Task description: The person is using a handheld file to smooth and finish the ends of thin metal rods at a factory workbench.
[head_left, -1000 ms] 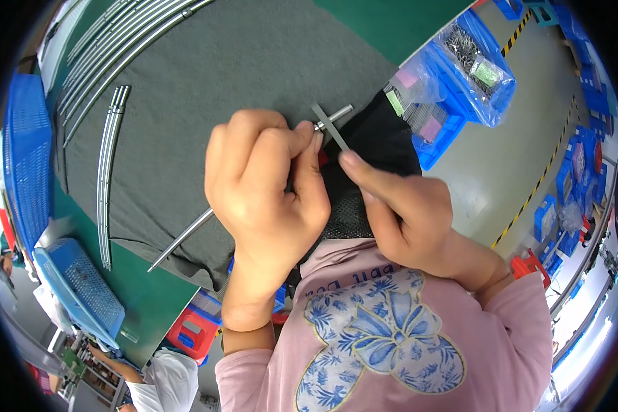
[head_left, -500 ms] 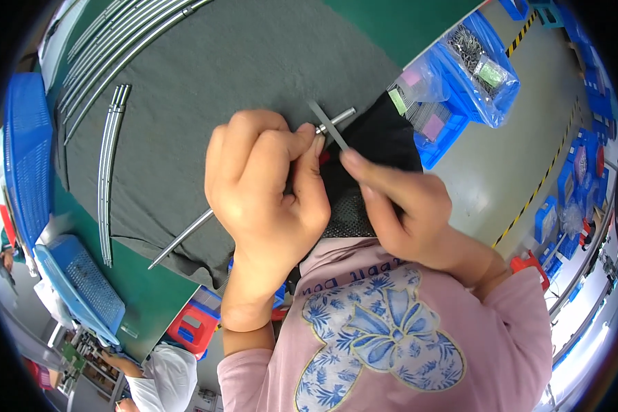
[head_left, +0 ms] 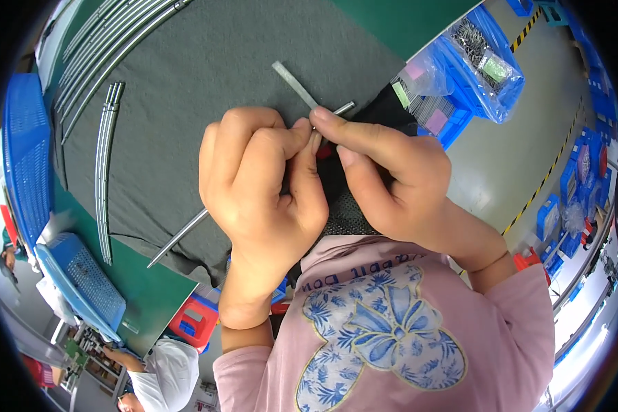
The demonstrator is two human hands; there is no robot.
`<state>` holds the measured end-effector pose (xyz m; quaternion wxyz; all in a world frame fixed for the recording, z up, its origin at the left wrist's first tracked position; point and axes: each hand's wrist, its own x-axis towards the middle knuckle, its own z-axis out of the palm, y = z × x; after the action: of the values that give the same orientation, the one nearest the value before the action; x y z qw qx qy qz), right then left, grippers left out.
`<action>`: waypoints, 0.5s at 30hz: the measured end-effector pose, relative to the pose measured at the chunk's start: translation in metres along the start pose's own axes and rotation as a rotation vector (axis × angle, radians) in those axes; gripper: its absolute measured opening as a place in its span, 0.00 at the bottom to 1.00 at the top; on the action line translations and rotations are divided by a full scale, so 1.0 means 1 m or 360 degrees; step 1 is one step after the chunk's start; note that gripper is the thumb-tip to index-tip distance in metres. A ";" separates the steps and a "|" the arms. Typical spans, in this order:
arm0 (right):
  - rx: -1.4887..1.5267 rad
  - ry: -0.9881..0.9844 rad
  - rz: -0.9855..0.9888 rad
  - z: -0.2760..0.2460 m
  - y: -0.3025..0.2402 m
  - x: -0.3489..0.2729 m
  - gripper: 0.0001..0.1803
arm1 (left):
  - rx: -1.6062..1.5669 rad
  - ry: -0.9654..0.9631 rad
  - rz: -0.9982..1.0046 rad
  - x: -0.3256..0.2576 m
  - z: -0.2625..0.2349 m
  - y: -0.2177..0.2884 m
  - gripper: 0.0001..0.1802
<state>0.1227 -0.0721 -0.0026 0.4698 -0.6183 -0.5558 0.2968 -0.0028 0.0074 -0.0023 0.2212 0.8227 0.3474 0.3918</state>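
My left hand [head_left: 261,189] is closed around a long thin metal rod [head_left: 178,237] whose one end pokes out past my fingers at the upper right and whose other end runs down-left over the grey mat [head_left: 206,75]. My right hand [head_left: 391,178] pinches a short flat metal strip [head_left: 294,84] with thumb and forefinger, right where it meets the rod. The strip slants up-left from my fingertips. Both hands touch each other above the mat's near edge.
Several curved metal rails [head_left: 104,172] lie on the mat's left and far side. Blue baskets [head_left: 24,147] stand at the left. A blue bin with bagged small parts [head_left: 484,65] sits at the right. Another person in a white cap [head_left: 161,374] is at lower left.
The flat strip now sticks out farther up-left from my right fingers. Both hands stay together on the rod.
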 end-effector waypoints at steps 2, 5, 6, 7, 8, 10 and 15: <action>-0.0155 0.0033 -0.0116 0.003 0.003 -0.012 0.19 | -0.0018 0.0004 -0.0001 -0.001 -0.001 0.000 0.10; -0.0175 -0.0051 -0.0157 -0.009 0.007 -0.029 0.21 | 0.0014 -0.0024 0.0065 -0.001 0.003 -0.002 0.10; -0.0179 -0.0004 -0.0204 -0.009 0.008 -0.028 0.20 | 0.0014 -0.0033 0.0064 -0.002 0.004 -0.002 0.10; -0.0154 0.0018 -0.0185 -0.005 0.006 -0.018 0.20 | 0.0005 -0.0011 0.0085 -0.001 0.003 -0.003 0.10; -0.0130 0.0040 -0.0167 0.001 0.005 -0.005 0.20 | -0.0005 0.0011 0.0105 -0.001 0.001 -0.002 0.09; -0.0034 0.0103 -0.0176 0.009 0.009 -0.004 0.20 | 0.0004 0.0008 0.0045 0.000 0.000 -0.001 0.09; -0.0151 0.0020 -0.0173 -0.004 0.012 -0.027 0.18 | -0.0002 -0.0017 0.0061 0.000 0.004 -0.002 0.09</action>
<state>0.1256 -0.0981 -0.0162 0.4588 -0.6106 -0.5991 0.2404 -0.0003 0.0087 -0.0059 0.2162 0.8312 0.3299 0.3918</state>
